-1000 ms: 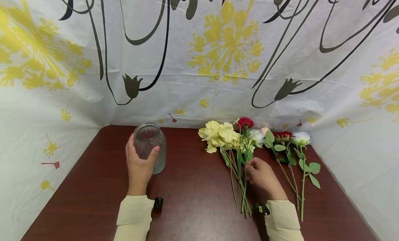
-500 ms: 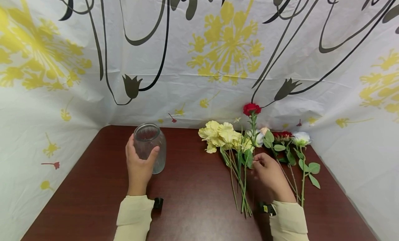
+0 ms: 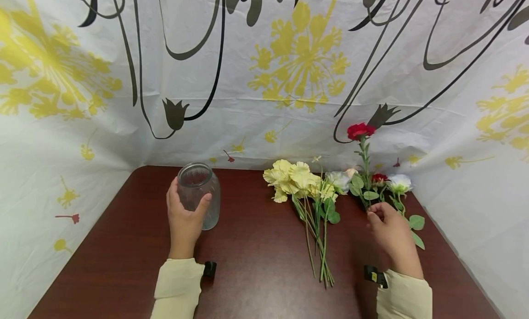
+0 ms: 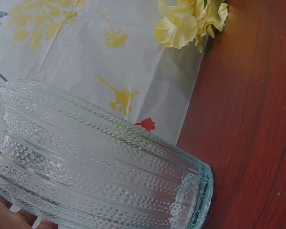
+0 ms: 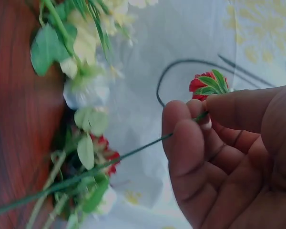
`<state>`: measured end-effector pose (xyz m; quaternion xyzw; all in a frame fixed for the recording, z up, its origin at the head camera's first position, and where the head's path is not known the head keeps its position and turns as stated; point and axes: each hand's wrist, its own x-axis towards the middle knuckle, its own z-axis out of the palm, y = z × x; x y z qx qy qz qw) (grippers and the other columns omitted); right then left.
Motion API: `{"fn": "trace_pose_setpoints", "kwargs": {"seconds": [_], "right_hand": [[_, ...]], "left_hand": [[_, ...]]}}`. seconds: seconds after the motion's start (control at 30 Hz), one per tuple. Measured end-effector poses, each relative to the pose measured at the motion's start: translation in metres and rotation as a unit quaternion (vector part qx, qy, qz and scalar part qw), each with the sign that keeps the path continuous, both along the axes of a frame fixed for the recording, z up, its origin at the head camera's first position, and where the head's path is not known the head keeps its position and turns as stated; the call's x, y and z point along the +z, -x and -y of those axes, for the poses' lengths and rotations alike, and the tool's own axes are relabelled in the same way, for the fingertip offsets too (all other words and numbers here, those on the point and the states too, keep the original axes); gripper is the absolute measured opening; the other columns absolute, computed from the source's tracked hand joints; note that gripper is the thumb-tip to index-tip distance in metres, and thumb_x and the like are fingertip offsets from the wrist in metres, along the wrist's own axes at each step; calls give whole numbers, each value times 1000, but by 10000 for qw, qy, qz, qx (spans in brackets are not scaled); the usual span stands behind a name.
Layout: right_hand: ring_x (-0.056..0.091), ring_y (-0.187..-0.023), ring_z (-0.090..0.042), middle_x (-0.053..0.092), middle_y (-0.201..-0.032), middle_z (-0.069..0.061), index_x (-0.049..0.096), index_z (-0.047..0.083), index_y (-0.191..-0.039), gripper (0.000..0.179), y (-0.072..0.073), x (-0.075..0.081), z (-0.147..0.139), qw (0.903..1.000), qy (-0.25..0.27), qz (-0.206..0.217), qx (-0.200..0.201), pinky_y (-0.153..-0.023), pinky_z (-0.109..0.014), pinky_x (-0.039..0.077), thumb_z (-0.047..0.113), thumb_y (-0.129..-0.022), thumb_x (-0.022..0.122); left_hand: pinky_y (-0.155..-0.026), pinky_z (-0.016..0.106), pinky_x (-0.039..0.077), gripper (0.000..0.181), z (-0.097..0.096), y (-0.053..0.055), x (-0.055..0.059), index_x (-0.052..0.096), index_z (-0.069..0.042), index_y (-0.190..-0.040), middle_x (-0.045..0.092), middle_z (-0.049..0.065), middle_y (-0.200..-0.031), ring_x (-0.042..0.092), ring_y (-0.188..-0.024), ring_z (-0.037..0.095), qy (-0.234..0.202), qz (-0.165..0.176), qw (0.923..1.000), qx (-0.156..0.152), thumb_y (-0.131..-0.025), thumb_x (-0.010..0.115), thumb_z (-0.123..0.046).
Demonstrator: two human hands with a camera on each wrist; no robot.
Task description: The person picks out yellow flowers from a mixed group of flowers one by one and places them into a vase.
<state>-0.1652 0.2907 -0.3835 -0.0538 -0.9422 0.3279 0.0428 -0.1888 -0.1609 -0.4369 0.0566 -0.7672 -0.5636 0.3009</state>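
Note:
My left hand (image 3: 186,222) grips a clear glass jar (image 3: 211,199) standing upright at the left of the table, thumb on one side and fingers round the other. The jar's dotted, ribbed glass (image 4: 100,152) fills much of the left wrist view. Between thumb and fingertips, my right hand (image 3: 390,229) pinches the thin green stem (image 5: 86,177) of a red carnation (image 3: 361,131). That carnation is held upright, its bloom in front of the back sheet. Its stem crosses over the flowers lying at the right.
Yellow flowers (image 3: 295,176) with long green stems lie right of the table's middle. Beyond them are a white flower (image 3: 399,184), another red flower (image 3: 379,179) and leafy stems. A patterned white sheet (image 3: 231,80) walls the back and sides of the dark red table (image 3: 256,264).
My right hand has drawn the red carnation up out of the yellow bunch and carried it to the right. My left hand and the jar have stayed in place.

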Motion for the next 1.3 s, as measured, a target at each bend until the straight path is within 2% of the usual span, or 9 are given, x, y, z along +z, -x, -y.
{"fn": "trace_pose_setpoints", "kwargs": {"seconds": [0.17,0.3,0.5,0.83,1.13,1.3], "right_hand": [[60,-82,-33,65,-98,-20,54,-1,-115,24,-6,2,-14,9980,-424,-140,-440,-66,-44,44,18,-105,44],[57,-83,-39,62,-94,-24,53,-3,-112,21,-11,1,-22,9947,-619,-273,-771,-68,-49,43,14,-103,43],[55,-85,-48,61,-96,-31,53,-4,-106,16,-14,-4,-32,9888,-860,-580,-1069,-70,-55,41,10,-101,47],[54,-80,-43,59,-89,-26,51,-2,-101,12,-17,-10,-48,9852,-903,-559,-1343,-69,-52,39,9,-100,46],[54,-77,-40,59,-84,-23,52,1,-96,11,-16,-14,-56,9841,-965,-449,-1421,-65,-46,37,9,-99,46],[55,-80,-44,60,-89,-27,53,0,-99,13,-15,-18,-60,9854,-984,-267,-1365,-66,-51,40,10,-99,44]], "left_hand": [[-107,66,25,93,1,0,0,27,-22,-156,31,6,-154,30,-139,27,77,26,10000,23,-82,81,-39],[-106,66,26,92,2,0,2,27,-21,-156,31,6,-153,31,-138,28,119,103,9999,9,-82,80,-40],[-105,67,28,91,2,-2,7,28,-19,-154,33,8,-151,33,-137,29,160,185,9997,-45,-82,80,-40],[-106,65,27,91,7,-4,16,29,-11,-152,35,12,-148,34,-134,30,222,320,9990,-227,-82,82,-36],[-106,63,30,92,13,-6,19,28,-9,-150,37,14,-144,36,-132,30,387,535,9972,-354,-81,82,-35],[-104,63,32,92,16,-7,23,28,-6,-148,38,15,-142,38,-130,31,553,633,9951,-520,-81,82,-36]]}}
